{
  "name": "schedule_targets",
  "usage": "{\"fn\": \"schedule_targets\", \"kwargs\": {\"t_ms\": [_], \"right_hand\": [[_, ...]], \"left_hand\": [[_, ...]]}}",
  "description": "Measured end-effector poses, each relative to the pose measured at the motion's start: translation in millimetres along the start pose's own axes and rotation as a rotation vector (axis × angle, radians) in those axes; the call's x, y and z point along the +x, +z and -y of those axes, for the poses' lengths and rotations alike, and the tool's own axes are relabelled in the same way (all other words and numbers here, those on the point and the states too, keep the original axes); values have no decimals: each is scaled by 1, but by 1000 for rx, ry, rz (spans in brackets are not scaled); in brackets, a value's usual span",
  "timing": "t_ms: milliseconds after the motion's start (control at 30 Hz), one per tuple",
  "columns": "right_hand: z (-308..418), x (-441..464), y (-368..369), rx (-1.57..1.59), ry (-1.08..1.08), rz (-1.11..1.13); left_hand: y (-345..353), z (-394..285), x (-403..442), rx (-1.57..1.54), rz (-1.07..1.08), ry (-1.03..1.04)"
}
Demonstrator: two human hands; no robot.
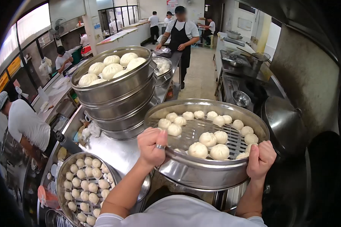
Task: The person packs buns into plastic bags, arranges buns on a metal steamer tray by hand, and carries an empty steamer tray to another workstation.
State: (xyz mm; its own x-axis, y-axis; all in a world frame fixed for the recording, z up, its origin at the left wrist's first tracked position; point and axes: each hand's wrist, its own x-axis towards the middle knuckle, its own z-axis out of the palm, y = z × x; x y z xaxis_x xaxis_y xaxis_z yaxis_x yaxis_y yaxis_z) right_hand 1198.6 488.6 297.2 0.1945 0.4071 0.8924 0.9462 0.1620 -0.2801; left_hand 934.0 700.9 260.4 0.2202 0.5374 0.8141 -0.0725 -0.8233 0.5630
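Note:
Both my hands grip a large round metal steamer tray [201, 172] in front of my body. My left hand [151, 146] is closed at its left side, a ring on one finger; my right hand [261, 159] is closed at its right side. Small white buns [207, 139] lie on the tray's slotted base, most along the far rim and several nearer me. Left of it, a stack of steamer trays [115, 100] stands on the metal table, its top tray filled with larger buns [112, 71]. At lower left another tray [60, 178] holds rows of small round buns [85, 185].
A metal table [102, 151] runs along the left. A stove counter with a small bowl [241, 98] and a large round lid [282, 123] is at right. A person in a black apron [180, 36] stands ahead; another person [28, 121] works at far left.

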Motion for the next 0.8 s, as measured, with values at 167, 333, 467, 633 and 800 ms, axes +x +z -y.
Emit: {"fn": "schedule_targets", "kwargs": {"t_ms": [167, 333, 467, 633, 800], "right_hand": [[-66, 35, 69, -102, 30, -75], [-141, 89, 161, -136, 77, -126], [-187, 134, 245, -160, 82, -162], [-250, 189, 356, -169, -7, -186], [-309, 231, 481, -80, -149, -209]], "left_hand": [[52, 98, 64, 60, -28, 31], [54, 179, 78, 28, -70, -67], [69, 236, 58, -55, -29, -329], [83, 277, 74, -13, 178, -486], [96, 326, 76, 141, 155, -551]]}}
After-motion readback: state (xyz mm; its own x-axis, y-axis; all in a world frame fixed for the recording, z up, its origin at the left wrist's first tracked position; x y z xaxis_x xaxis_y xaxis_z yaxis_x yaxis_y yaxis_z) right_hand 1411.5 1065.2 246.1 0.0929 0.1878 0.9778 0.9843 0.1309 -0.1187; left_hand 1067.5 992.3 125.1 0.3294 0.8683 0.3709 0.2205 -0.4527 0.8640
